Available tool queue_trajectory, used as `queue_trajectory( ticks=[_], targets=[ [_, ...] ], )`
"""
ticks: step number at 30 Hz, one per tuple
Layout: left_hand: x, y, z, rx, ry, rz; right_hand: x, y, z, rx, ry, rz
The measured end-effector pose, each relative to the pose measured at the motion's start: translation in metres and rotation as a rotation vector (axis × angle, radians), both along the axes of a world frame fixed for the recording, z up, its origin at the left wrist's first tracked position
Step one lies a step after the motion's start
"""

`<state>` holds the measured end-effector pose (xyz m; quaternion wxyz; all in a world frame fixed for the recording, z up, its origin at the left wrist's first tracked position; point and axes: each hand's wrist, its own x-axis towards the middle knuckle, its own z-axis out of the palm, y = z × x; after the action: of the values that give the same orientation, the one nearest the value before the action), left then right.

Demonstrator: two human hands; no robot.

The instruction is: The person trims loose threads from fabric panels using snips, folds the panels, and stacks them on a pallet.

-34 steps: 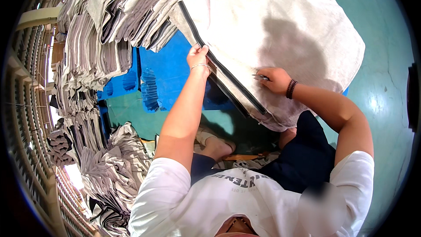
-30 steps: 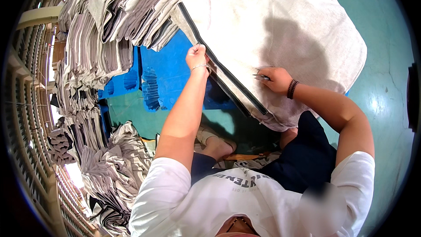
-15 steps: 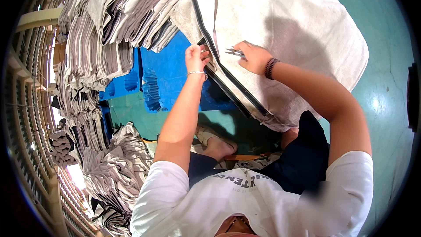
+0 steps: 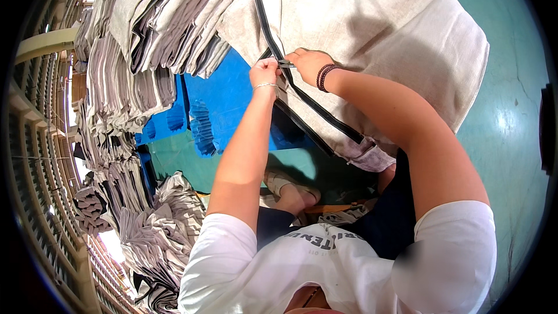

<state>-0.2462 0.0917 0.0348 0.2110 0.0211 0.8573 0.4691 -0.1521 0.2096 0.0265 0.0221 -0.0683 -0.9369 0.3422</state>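
A large beige fabric cover [image 4: 360, 52] lies spread in front of me, with a black zipper [image 4: 308, 102] along its parted left opening. At that opening my left hand [image 4: 265, 73] is closed, its fingertips pinching the cover's edge beside the zipper; the exact bit pinched is partly hidden. My right hand [image 4: 309, 64] is closed round small dark thread snips [image 4: 285, 64]. Their blades reach across the zipper and meet the left fingertips. The near corner of the cover hangs folded by my knee.
Tall stacks of folded beige covers [image 4: 168, 17] stand at the far left, partly over blue sheeting [image 4: 215, 99]. More crumpled covers [image 4: 165, 221] lie at near left. The floor [image 4: 503, 157] is green. My foot [image 4: 293, 192] is below the cover.
My right hand has moved left with the snips, from over the cover to the zipper. My left fingers have closed at the cover's edge. The near corner has folded over.
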Motion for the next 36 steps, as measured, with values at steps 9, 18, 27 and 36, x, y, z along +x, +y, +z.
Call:
queue_trajectory(
  ticks=[9, 18, 27, 36],
  targets=[
    [0.006, -0.003, -0.003, 0.259, -0.110, 0.166, 0.001, 0.003, -0.003, 0.002, 0.157, -0.061],
    [0.014, -0.004, 0.002, 0.272, -0.044, 0.203, -0.006, 0.000, 0.012, -0.030, 0.143, -0.011],
    [0.027, 0.004, 0.001, 0.295, -0.041, 0.207, -0.011, -0.005, 0.004, 0.082, 0.178, -0.003],
    [0.031, 0.001, -0.003, 0.404, -0.145, 0.228, -0.011, 0.000, 0.002, -0.038, 0.089, -0.029]
  ],
)
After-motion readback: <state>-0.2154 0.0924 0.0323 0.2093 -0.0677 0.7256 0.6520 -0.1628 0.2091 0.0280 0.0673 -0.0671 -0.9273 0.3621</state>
